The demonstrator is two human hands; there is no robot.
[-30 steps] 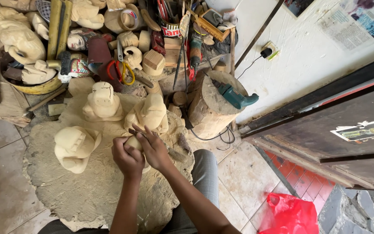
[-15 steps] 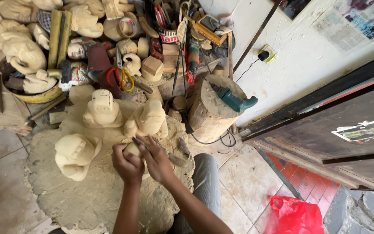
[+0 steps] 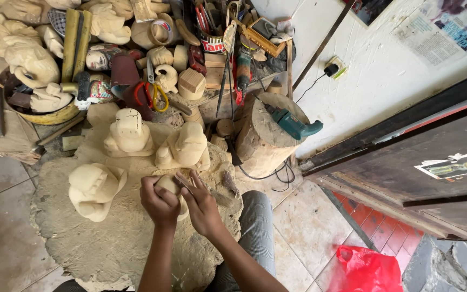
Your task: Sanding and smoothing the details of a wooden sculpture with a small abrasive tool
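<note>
Both hands have dropped lower and nearer the body; the left hand (image 3: 159, 203) is clenched round a small pale rounded wooden carving (image 3: 169, 186), while the right hand (image 3: 201, 208), just beside it, pinches a thin dark carving tool (image 3: 182, 183) angled up-left onto the piece, over the sawdust-covered floor mat (image 3: 109, 243)

The hands (image 3: 182, 203) hide most of the small pale carving (image 3: 169, 186) they grip.

red bag (image 3: 366, 269), door sticker (image 3: 456, 166), wall poster (image 3: 449, 24)
</note>
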